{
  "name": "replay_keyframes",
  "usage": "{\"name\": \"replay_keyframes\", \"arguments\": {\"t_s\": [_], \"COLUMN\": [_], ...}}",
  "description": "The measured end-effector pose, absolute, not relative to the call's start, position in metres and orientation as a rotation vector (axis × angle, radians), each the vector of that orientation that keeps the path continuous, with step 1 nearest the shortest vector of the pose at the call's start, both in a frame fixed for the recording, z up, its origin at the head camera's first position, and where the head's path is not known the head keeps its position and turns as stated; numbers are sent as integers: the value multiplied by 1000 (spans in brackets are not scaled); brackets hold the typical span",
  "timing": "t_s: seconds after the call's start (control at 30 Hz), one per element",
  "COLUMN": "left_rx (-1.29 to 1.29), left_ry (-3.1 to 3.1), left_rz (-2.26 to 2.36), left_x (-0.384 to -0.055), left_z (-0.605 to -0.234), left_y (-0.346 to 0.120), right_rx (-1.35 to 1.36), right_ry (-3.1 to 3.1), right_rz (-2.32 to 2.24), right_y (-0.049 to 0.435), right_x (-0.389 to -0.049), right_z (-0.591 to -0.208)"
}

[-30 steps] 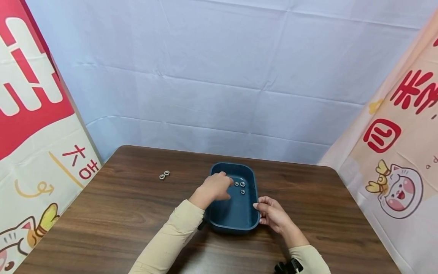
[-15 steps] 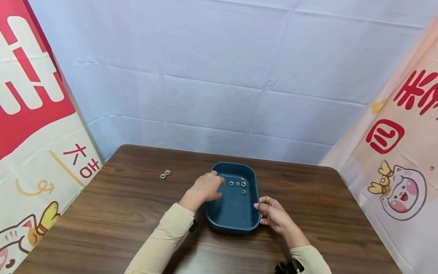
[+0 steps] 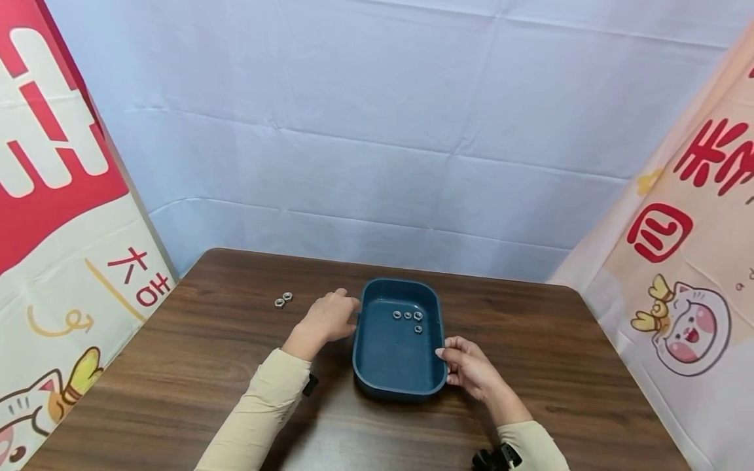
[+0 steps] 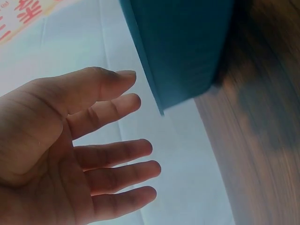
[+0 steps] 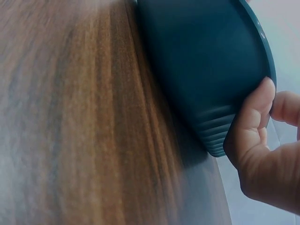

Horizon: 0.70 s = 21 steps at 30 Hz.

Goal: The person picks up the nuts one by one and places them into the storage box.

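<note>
A dark blue rectangular bin (image 3: 397, 366) stands on the table, with several hex nuts (image 3: 418, 316) lying toward its far end. My right hand (image 3: 471, 369) pinches the bin's right rim; in the right wrist view its thumb (image 5: 262, 96) lies at the rim. Just off the bin's left side hovers my left hand (image 3: 326, 316). The left wrist view shows that palm (image 4: 42, 140) bare and its fingers spread, with a gap to the bin wall (image 4: 178, 51). Two more nuts (image 3: 279, 303) lie close together on the table, left of my left hand.
The brown wood-grain table (image 3: 235, 353) has a rounded far edge close behind the bin. A pale cloth (image 3: 353, 163) hangs beyond it. Printed banners (image 3: 689, 294) flank the table on both sides.
My left hand has moved left, from over the bin's inside to outside its left wall. A nut first hidden by that hand now shows in the bin. The right hand has stayed put.
</note>
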State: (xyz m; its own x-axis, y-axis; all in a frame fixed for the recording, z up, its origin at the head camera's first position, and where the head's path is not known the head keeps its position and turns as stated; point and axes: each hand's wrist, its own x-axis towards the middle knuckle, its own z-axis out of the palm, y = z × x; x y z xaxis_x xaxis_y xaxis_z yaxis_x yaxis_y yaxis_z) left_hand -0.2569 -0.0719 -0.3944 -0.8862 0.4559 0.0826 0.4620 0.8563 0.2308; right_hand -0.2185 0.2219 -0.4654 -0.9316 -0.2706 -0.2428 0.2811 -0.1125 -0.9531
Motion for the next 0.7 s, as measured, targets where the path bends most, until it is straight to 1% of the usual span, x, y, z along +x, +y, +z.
{"name": "replay_keyframes", "arguments": {"t_s": [0.17,0.5,0.7], "left_rx": [-690,-650,-598], "left_ry": [-3025,-3005,-3024], "left_rz": [-378,-290,-223], "left_x": [-259,-257,-257], "left_z": [-398,-418,-423], "left_y": [-85,-109,-122], "right_rx": [1,15,-7], "right_ry": [1807,1806,1803], "right_rz": [-2098,-2091,-2102], "right_y": [222,222,223], "right_x": [-218,-214,-216], "right_z": [-464,-466,-465]}}
